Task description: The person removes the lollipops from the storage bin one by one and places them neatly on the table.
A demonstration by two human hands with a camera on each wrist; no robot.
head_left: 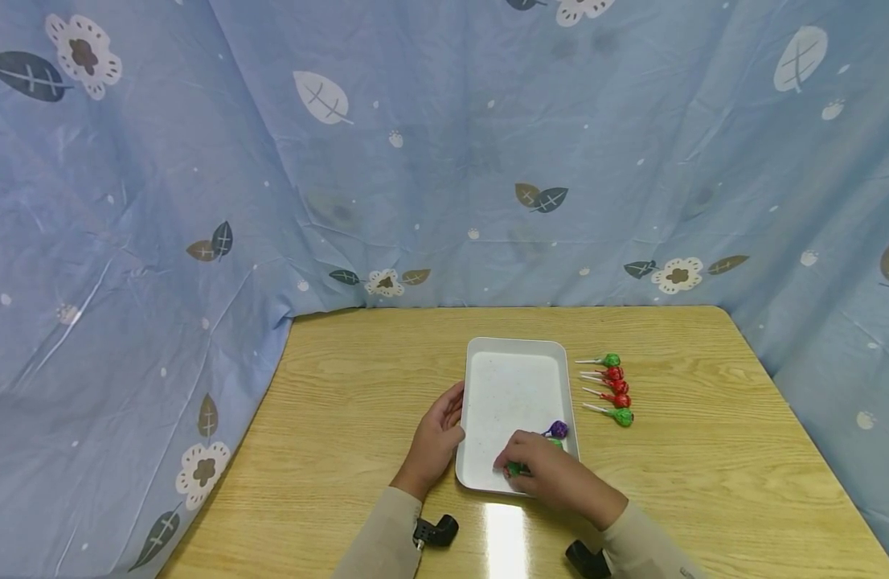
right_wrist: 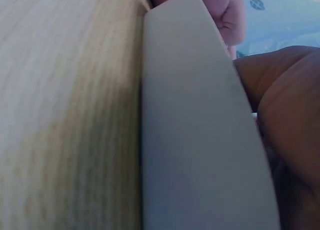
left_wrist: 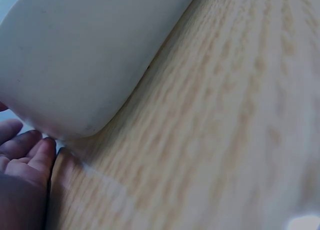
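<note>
A white tray [head_left: 515, 378] lies on the table with its long sides running away from me. My left hand [head_left: 437, 438] holds the tray's left side, thumb at the rim and fingers along the outside wall. In the left wrist view the fingers [left_wrist: 42, 152] curl near a tray corner. Inside the tray's near end, my right hand [head_left: 549, 474] pinches a green-wrapped lollipop [head_left: 515, 468]. A purple lollipop [head_left: 558, 429] lies by the tray's right wall, with a green wrapper [head_left: 555, 442] partly hidden beside it. The tray wall [right_wrist: 195, 115] blocks most of the right wrist view.
Right of the tray, several lollipops lie in a column, sticks pointing left: a green one [head_left: 612, 360] at the far end, red ones [head_left: 618, 386] between, another green one [head_left: 622, 416] nearest. The wooden table [head_left: 358, 386] meets a blue patterned curtain [head_left: 415, 161] behind and at the sides.
</note>
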